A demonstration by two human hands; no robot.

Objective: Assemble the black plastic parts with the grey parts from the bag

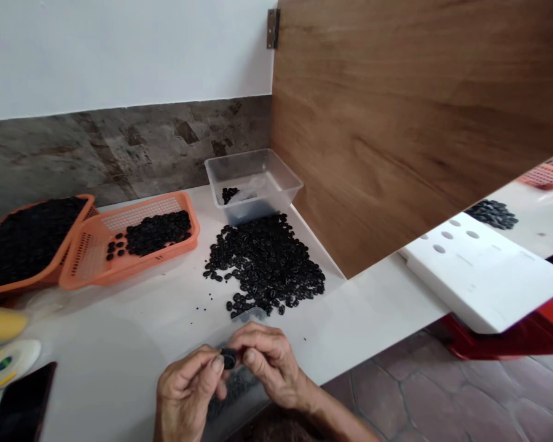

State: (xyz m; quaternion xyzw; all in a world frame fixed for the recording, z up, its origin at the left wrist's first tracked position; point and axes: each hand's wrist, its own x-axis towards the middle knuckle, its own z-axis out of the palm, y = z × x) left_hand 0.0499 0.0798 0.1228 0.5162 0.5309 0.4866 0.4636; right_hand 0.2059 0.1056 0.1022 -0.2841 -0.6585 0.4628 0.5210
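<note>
The left hand (188, 393) and the right hand (270, 362) meet at the near edge of the white tabletop (120, 344), each pinching one side of a small round black plastic piece (229, 358) between thumb and fingertips, so both hands are closed on it and it sits between them just above the table edge. Whether it is one part or two being pressed together cannot be told. Below the hands lies a clear plastic bag or tray (239, 383) with more dark pieces in it, partly hidden by the fingers.

Judging from this grip, the step goes best with the piece kept over that clear holder, so a slip drops it there and not on the floor, and with pressure straight across the piece, not at an angle.

Just beyond the hands spreads a loose heap of small black oval pieces (265, 264), and behind it, against the brown wooden panel (419, 123), stands a clear rectangular plastic tub (253, 184) holding a few of them. To the far left are a shallow orange mesh basket (87, 264) partly filled with black pieces and a second orange basket (78, 205) heaped full. At the near left lie a dark phone (23, 399) and a white tape roll (9, 362). To the right a white board with round holes (483, 276) rests apart
</note>
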